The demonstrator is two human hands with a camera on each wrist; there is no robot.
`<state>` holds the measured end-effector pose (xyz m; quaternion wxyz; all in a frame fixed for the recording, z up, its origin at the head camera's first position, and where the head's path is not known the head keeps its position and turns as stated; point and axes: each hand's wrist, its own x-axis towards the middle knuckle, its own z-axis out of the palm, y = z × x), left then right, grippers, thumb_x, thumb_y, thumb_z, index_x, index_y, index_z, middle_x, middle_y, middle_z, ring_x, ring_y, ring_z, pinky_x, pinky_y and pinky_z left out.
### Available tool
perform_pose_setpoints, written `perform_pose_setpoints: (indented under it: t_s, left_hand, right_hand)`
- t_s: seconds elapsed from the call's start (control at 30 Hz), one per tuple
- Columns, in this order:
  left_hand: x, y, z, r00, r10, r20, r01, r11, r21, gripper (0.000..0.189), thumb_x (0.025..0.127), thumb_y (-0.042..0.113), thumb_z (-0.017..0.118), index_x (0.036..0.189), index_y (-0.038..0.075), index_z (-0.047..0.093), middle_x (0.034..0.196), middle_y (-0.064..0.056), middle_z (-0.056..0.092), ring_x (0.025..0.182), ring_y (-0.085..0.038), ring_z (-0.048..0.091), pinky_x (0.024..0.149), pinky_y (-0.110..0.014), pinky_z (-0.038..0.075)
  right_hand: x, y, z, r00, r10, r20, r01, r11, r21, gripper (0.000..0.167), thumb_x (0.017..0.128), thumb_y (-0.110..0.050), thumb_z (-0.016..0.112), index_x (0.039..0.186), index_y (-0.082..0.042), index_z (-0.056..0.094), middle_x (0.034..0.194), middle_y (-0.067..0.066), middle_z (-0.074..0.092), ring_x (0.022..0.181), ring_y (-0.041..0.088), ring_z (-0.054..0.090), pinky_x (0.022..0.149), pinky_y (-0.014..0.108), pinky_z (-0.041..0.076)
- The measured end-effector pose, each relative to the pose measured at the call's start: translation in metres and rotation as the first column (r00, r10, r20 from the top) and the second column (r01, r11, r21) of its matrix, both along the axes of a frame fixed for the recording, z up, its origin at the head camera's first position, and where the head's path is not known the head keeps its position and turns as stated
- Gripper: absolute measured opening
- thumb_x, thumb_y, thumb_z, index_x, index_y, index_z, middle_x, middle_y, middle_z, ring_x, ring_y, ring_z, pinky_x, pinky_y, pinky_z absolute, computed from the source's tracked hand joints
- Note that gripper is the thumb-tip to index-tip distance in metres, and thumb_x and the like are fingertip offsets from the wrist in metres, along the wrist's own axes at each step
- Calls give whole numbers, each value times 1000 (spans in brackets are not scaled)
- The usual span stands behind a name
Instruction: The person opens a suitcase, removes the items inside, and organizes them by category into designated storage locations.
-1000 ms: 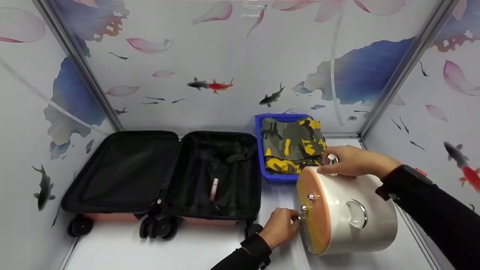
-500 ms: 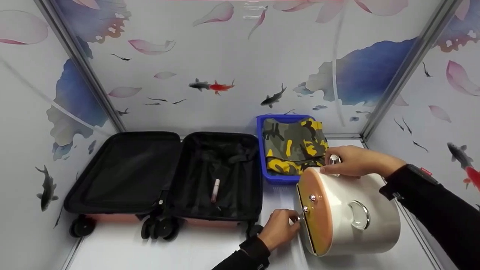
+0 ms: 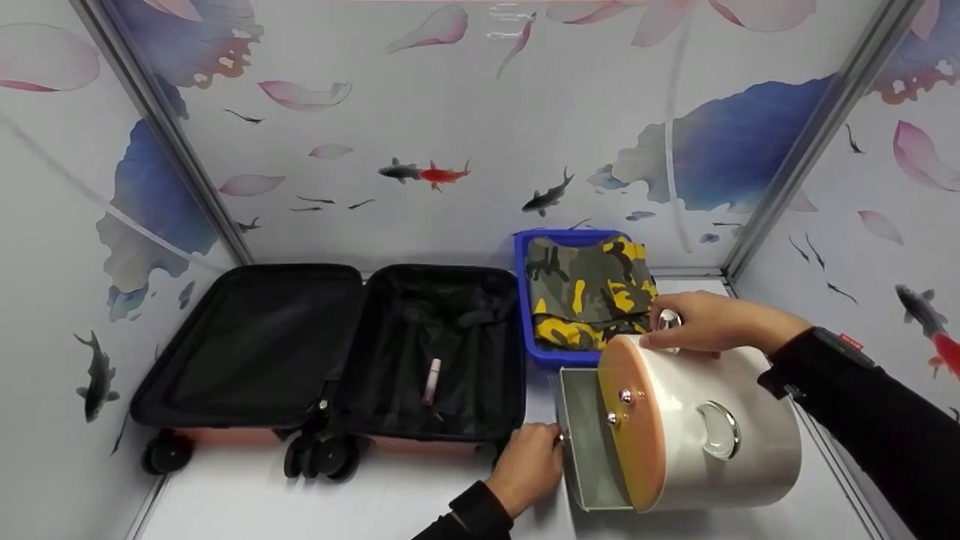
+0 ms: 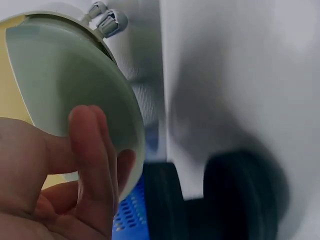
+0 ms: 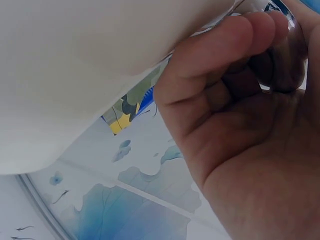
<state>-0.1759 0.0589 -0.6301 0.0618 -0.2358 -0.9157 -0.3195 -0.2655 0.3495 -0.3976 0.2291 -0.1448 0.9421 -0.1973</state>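
Observation:
A cream storage box [image 3: 750, 450] with an orange front panel [image 3: 641, 427] stands at the right in the head view. Its lower drawer [image 3: 600, 450] is pulled out to the left; its pale inside shows with nothing in it. My left hand [image 3: 525, 465] pinches the small knob on that drawer's front; in the left wrist view my fingers [image 4: 90, 155] hide the knob. Two silver knobs [image 4: 111, 23] stick out above the drawer. On top of the box, my right hand [image 3: 709, 321] curls round the silver handle [image 3: 669, 319]. In the right wrist view the handle [image 5: 287, 67] is partly covered.
An open suitcase [image 3: 247, 345] with black lining lies at the left. A lip gloss tube [image 3: 431, 382] rests in its right half. Behind the box stands a blue basket [image 3: 526, 330] of folded camouflage cloth [image 3: 581, 277]. Printed panels [image 3: 450, 97] enclose the table.
The lower drawer has slid out of the box to the left, drawn by my left hand on its knob. My right hand has stayed on the top handle.

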Motion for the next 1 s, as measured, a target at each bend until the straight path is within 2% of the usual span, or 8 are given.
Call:
perform_pose_setpoints:
  t_s: [0.2,0.43,0.53,0.6,0.67,0.8,0.87,1.0]
  left_hand:
    - [11,-12,-1,989,78,-126,-90,992,-89,19,90,2,77,76,12,68,72,-6,71,67,-26,77,53,-36,56]
    - [21,-15,-8,953,148,-265,-201,961,-189,13,81,0,82,86,9,73,73,-6,74,64,-27,78,51,-37,58]
    - [23,-16,-7,941,161,-298,-232,947,-221,14,81,3,83,92,8,77,72,-6,75,63,-27,77,51,-38,58]
    - [24,-18,-3,940,153,-304,-228,946,-230,11,83,5,83,92,9,77,71,-6,74,62,-26,76,50,-38,57]
    - [24,-22,5,944,133,-302,-203,955,-215,6,88,9,82,87,10,76,70,-5,74,61,-27,76,50,-39,56]
    - [15,-35,31,956,92,-279,-134,982,-135,27,101,22,76,75,14,72,69,-4,74,60,-27,75,51,-40,56]
    - [3,-46,48,965,107,-241,-132,987,-89,34,105,28,73,73,16,73,69,-3,75,60,-26,74,52,-39,55]
    - [-33,-75,79,962,206,-177,-219,974,-55,36,107,34,70,77,17,79,75,-5,79,66,-29,77,59,-45,59]
  right_hand:
    - [0,1,-1,1000,-4,14,4,1000,1,41,102,-54,75,116,-16,66,75,0,58,58,14,56,56,34,51]
    - [1,2,-4,1000,-12,17,12,1000,-7,41,102,-54,75,118,-16,66,75,0,58,58,14,56,56,34,50]
    - [2,2,-4,1000,-5,9,5,1000,-10,41,102,-54,75,117,-16,66,76,0,59,59,14,57,56,34,50]
    - [2,3,-4,1000,-2,6,2,1000,-4,41,102,-54,75,117,-16,66,77,0,60,60,14,58,57,33,51]
    - [3,2,-4,1000,-2,10,2,1000,0,42,102,-54,75,117,-16,66,77,0,59,60,14,58,58,33,51]
    - [2,1,-2,1000,-1,2,1,1000,15,41,102,-54,75,116,-16,66,78,1,60,62,15,59,59,33,51]
    - [2,1,-2,1000,-2,-1,2,1000,15,41,102,-54,76,115,-16,66,80,1,61,63,16,60,59,34,51]
    - [1,-2,-3,1000,-4,-1,4,1000,9,41,101,-55,76,115,-17,66,83,2,63,65,16,61,61,34,51]
